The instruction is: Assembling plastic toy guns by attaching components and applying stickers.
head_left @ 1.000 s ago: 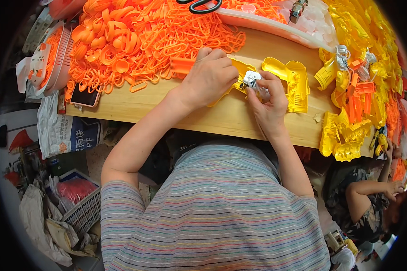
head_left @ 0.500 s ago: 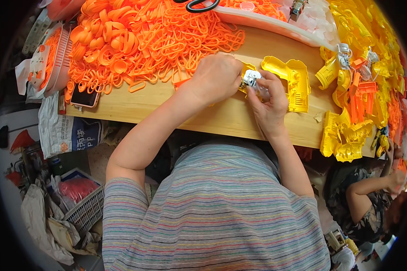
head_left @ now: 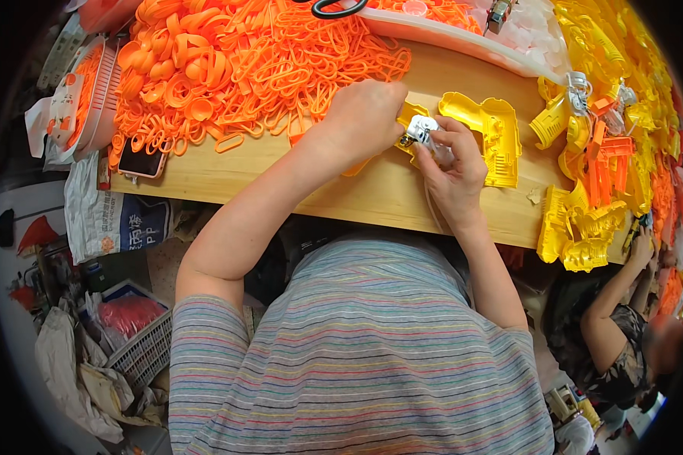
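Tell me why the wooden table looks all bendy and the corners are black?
Head view: the fisheye lens curves the pale wooden tabletop toward the rim and leaves black corners; light is bright and even, the heap of orange plastic loops sharp, things at the rim squeezed and softer.

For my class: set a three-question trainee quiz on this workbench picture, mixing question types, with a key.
1. True or false: the left hand and right hand meet at a small silver metal part.
2. The loose heap of orange plastic loops lies: A) left of the hands, B) on the floor, C) in a basket.
3. Fill in: the flat moulded plastic shell lying just right of the hands is coloured ____.

Key: 1 true; 2 A; 3 yellow.
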Demonstrator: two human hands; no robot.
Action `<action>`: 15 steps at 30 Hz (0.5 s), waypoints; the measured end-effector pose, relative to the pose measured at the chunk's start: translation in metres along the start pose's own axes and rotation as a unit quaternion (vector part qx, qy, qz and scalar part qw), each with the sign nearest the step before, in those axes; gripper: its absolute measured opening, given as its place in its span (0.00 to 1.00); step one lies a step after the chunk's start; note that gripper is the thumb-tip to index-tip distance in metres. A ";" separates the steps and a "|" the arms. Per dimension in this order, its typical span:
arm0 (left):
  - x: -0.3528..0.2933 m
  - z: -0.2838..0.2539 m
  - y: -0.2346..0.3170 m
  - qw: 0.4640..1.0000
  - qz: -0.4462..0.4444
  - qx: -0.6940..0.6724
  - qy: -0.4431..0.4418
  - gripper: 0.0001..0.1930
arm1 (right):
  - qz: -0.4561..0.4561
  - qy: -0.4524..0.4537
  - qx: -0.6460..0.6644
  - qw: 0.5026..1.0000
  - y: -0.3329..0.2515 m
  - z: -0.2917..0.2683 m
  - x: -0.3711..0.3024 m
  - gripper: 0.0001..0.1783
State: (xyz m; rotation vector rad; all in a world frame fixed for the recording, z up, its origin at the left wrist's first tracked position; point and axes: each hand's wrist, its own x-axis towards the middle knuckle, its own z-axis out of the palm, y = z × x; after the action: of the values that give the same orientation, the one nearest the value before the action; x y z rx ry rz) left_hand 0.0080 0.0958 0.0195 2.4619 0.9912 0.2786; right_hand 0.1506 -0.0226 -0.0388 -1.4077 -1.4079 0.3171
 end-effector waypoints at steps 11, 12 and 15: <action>-0.051 -0.045 -0.024 0.995 0.071 0.015 0.067 0.24 | -0.030 0.021 -0.040 0.999 0.000 0.001 -0.001 0.16; -0.053 -0.044 -0.026 0.995 0.073 0.017 0.067 0.24 | -0.028 0.021 -0.040 0.999 0.000 0.001 -0.001 0.16; -0.060 -0.035 -0.030 0.999 0.032 -0.001 0.016 0.23 | -0.041 0.019 -0.048 0.998 -0.002 0.002 -0.001 0.16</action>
State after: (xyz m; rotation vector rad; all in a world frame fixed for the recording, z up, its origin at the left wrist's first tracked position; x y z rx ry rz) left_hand -0.0658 0.0850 0.0340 2.4981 0.9270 0.3411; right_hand 0.1479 -0.0230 -0.0387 -1.4203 -1.4613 0.1705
